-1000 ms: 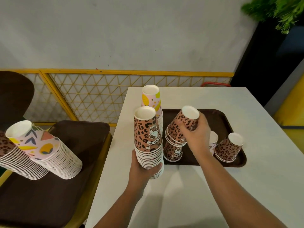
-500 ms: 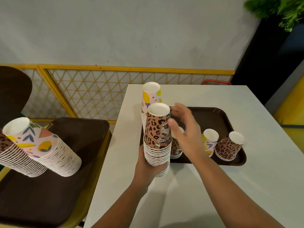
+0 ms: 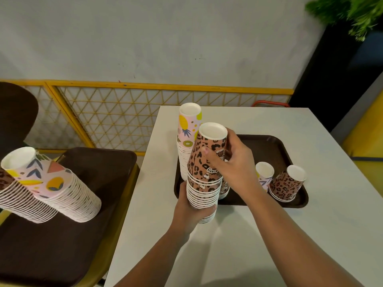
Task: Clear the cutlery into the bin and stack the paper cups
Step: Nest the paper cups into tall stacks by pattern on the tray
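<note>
Since half a second ago the right hand (image 3: pixel 232 162) has closed round the upright leopard stack (image 3: pixel 205 172) gripped low by the left hand (image 3: pixel 192 210); loose cups (image 3: pixel 287 184) stand right, nearer it.

Evenly bright, soft light from above, faint arm shadows on the near white table (image 3: pixel 269 125), no glare, sharp centre, slight blur on far-right plant (image 3: pixel 352 11), wide-angle bending at edges
</note>
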